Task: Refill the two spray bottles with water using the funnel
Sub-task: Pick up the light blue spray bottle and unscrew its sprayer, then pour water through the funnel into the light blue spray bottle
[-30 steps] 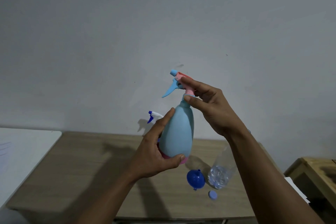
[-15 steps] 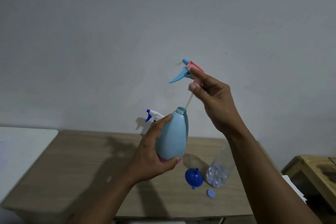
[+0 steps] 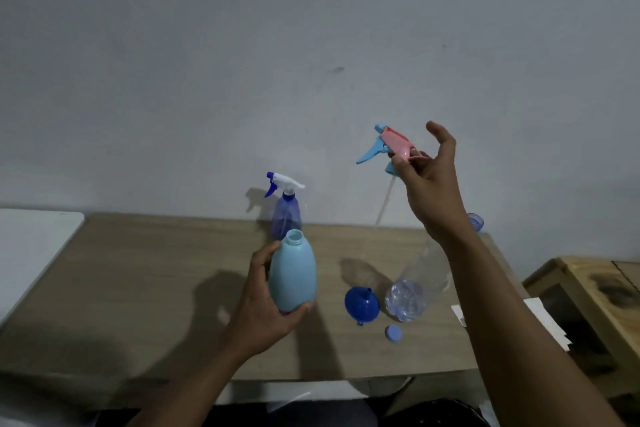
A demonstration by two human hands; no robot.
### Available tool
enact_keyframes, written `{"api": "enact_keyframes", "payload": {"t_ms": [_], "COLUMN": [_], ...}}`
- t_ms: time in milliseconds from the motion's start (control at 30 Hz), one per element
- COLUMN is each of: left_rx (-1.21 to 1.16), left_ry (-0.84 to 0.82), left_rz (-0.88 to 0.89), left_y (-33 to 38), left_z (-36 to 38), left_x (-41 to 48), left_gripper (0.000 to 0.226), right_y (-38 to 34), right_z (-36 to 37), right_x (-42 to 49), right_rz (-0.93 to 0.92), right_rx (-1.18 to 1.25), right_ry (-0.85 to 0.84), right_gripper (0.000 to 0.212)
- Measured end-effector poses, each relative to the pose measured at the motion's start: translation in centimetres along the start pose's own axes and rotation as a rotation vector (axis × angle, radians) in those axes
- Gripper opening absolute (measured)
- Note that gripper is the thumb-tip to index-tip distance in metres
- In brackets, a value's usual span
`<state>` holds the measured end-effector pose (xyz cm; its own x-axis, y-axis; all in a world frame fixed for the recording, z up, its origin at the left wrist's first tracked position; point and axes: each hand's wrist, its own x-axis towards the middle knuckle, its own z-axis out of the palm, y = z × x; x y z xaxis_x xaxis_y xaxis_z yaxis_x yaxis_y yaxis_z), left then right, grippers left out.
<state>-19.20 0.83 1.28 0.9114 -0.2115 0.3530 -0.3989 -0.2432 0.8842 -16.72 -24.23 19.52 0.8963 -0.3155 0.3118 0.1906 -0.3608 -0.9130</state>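
My left hand [image 3: 263,305] grips the light blue spray bottle [image 3: 292,276] by its lower body, above the wooden table [image 3: 138,288]; its neck is uncapped. My right hand [image 3: 433,180] holds the pink and blue spray head [image 3: 389,147] up to the right, its thin dip tube [image 3: 384,201] hanging free of the bottle. A purple spray bottle [image 3: 285,215] with a white and blue trigger stands at the table's back edge. A blue funnel [image 3: 362,302] lies on the table beside a clear water bottle [image 3: 412,291], partly behind my right forearm.
A small blue cap [image 3: 393,333] lies in front of the funnel. A white surface [image 3: 31,246] adjoins the table on the left. A wooden stand [image 3: 595,291] is at the right, with white paper [image 3: 547,322] beside it. A plain wall is behind.
The spray head has come off the light blue bottle: my right hand lifted it and carried it right until the tube cleared the neck. My left hand lowered the bottle toward the table.
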Motion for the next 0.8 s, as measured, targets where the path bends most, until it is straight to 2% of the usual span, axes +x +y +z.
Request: {"api": "enact_keyframes", "payload": {"t_ms": [100,233,400,500,667,800], "left_rx": [0.021,0.044,0.096,0.112,0.093,0.101], "left_ry": [-0.022,-0.053,-0.13,-0.158,-0.115,-0.12], "left_rz": [-0.05,-0.076,-0.083,-0.06,-0.026,-0.044], "left_y": [-2.9,-6.9,-10.8,-12.2,-14.3,-15.0], "left_z": [1.0,2.9,4.6,5.0,5.7,5.8], "left_x": [-0.6,-1.2,-1.8,-2.3,-2.8,-3.0], "left_gripper": [0.108,0.107,0.115,0.113,0.112,0.093], "right_y": [5.2,12.4,19.6,22.0,24.0,25.3], "right_z": [1.2,3.7,7.3,9.1,10.6,11.1], "right_x": [-0.4,-2.1,-3.6,-3.7,-3.2,-3.0], "right_rz": [0.132,0.328,0.508,0.557,0.568,0.64], "right_rx": [-0.098,-0.142,-0.175,-0.239,-0.379,-0.412], "right_ry": [-0.107,-0.208,-0.22,-0.217,-0.272,-0.303], "right_gripper": [0.059,0.043,0.033,0.027,0.024,0.012]}}
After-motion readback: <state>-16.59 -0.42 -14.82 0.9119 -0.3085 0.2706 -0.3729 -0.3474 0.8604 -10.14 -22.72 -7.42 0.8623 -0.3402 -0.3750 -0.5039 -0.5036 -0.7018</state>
